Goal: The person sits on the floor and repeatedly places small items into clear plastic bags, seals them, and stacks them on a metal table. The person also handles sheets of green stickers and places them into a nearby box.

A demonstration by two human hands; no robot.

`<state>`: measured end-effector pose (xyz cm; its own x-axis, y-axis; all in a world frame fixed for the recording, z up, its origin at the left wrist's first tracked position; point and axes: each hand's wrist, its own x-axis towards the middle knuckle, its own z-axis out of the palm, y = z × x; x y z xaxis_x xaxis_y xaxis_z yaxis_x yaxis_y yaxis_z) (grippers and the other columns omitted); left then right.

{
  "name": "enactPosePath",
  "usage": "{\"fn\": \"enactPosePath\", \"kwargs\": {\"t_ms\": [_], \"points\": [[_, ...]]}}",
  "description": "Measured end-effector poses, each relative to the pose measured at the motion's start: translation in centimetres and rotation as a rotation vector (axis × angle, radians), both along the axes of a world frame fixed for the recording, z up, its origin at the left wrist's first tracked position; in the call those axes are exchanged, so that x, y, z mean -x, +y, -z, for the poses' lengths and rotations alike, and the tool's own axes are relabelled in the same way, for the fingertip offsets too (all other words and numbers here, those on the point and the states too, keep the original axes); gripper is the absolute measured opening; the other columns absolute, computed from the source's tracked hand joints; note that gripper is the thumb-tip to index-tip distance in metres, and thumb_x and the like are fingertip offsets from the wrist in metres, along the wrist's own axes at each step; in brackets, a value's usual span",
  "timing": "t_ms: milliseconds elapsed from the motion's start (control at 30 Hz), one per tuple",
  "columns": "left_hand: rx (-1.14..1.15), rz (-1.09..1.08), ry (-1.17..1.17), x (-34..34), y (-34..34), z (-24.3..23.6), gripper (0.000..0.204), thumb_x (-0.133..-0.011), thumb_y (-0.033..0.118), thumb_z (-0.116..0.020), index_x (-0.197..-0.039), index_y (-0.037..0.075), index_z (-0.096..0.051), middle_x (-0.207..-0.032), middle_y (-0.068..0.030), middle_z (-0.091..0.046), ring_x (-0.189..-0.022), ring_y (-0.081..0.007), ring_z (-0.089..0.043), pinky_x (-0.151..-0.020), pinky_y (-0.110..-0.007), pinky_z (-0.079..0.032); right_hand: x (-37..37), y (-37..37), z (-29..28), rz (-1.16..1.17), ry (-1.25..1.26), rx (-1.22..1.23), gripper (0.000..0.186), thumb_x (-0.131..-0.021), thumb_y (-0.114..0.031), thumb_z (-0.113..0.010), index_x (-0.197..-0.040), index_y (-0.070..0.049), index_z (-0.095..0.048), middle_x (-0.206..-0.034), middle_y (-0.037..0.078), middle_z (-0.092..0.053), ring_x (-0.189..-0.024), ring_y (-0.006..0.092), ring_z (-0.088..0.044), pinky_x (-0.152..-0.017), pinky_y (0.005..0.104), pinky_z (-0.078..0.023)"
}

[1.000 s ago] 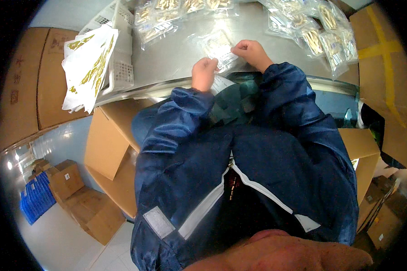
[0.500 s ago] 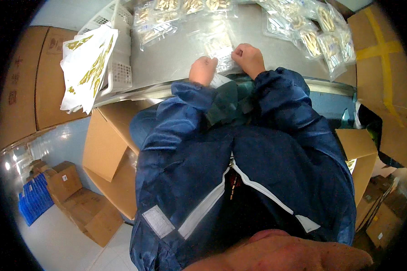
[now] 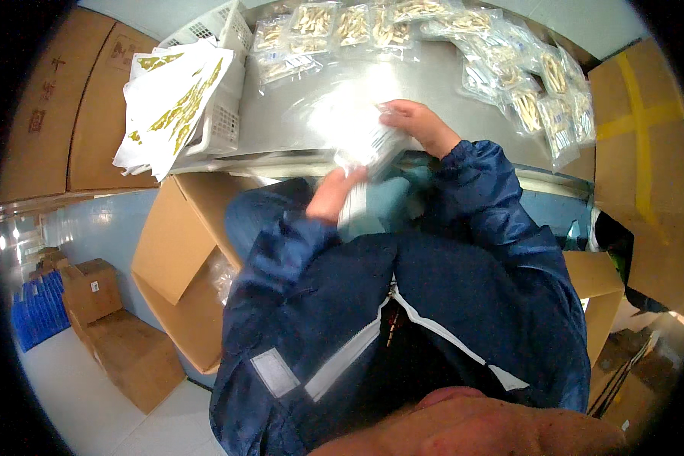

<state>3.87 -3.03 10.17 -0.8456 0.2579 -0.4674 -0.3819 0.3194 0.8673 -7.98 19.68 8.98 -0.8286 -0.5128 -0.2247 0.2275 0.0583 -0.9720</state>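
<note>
My right hand [image 3: 422, 125] grips the upper end of a clear plastic packet [image 3: 380, 144] with pale contents, held over the front edge of the steel table [image 3: 289, 118]. Lower and to the left, my left hand [image 3: 330, 194] has its fingers closed on the packet's near end, which is smeared by motion. A white strip [image 3: 353, 205] hangs beside that hand, above my lap; whether it is held or lying loose I cannot tell. Glare and blur hide the packet's details.
Packets of pale, elongated pieces [image 3: 555, 72] line the table's back and right. A perforated white basket [image 3: 220, 121] carries printed sheets [image 3: 171, 99] at left. Cardboard boxes [image 3: 178, 235] flank me, some taped [image 3: 638, 129]; blue crates [image 3: 36, 308] stand on the floor.
My left hand has drawn down and left toward my body, pulling apart from my right. The packet is now tilted over the table edge and blurred. The whole view has shifted slightly.
</note>
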Motion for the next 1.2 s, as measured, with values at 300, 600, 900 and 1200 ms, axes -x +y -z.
{"fn": "enactPosePath", "kwargs": {"t_ms": [300, 600, 900, 1200], "points": [[-0.259, -1.294, 0.424, -13.8, -7.3, -4.4, 0.031, -0.100, 0.022, -0.047, -0.110, -0.003, -0.063, -0.102, -0.0102, -0.065, -0.090, -0.0186, -0.059, -0.085, -0.031, -0.047, 12.0, -13.7, -3.6, -0.041, 0.891, -0.511, 0.052, -0.088, -0.033, -0.067, -0.130, -0.005, -0.055, -0.121, 0.016, -0.062, -0.109, 0.0282, -0.060, -0.093, 0.0386, -0.048], [-0.268, -0.873, 0.354, -11.2, -8.4, -0.4, 0.016, -0.101, 0.013, -0.051, -0.106, 0.001, -0.061, -0.083, -0.0025, -0.063, -0.074, -0.0073, -0.054, -0.068, -0.022, -0.043, 20.1, -17.6, 1.1, 0.296, 0.918, -1.083, 0.056, -0.083, -0.015, -0.062, -0.137, -0.018, -0.048, -0.141, 0.017, -0.044, -0.107, 0.0421, -0.060, -0.088, 0.0483, -0.053], [-0.166, -0.693, 0.316, -9.4, -7.3, 0.9, 0.018, -0.100, 0.012, -0.051, -0.111, -0.001, -0.059, -0.089, -0.0047, -0.064, -0.079, -0.0098, -0.057, -0.072, -0.023, -0.046, 14.8, -8.0, -6.5, 0.465, 1.193, -0.461, 0.031, -0.093, -0.030, -0.060, -0.113, -0.006, -0.067, -0.106, 0.016, -0.069, -0.091, 0.0356, -0.066, -0.078, 0.0409, -0.053], [-0.305, -0.441, 0.427, -3.5, -2.7, -1.9, 0.036, -0.101, 0.022, -0.051, -0.128, -0.001, -0.051, -0.099, -0.0050, -0.066, -0.097, -0.0126, -0.058, -0.089, -0.026, -0.044, 0.3, 1.2, -9.9, 0.172, 0.191, -0.191, 0.028, -0.091, -0.029, -0.066, -0.108, -0.006, -0.071, -0.082, -0.007, -0.061, -0.065, 0.0040, -0.043, -0.057, 0.0205, -0.034]]}}
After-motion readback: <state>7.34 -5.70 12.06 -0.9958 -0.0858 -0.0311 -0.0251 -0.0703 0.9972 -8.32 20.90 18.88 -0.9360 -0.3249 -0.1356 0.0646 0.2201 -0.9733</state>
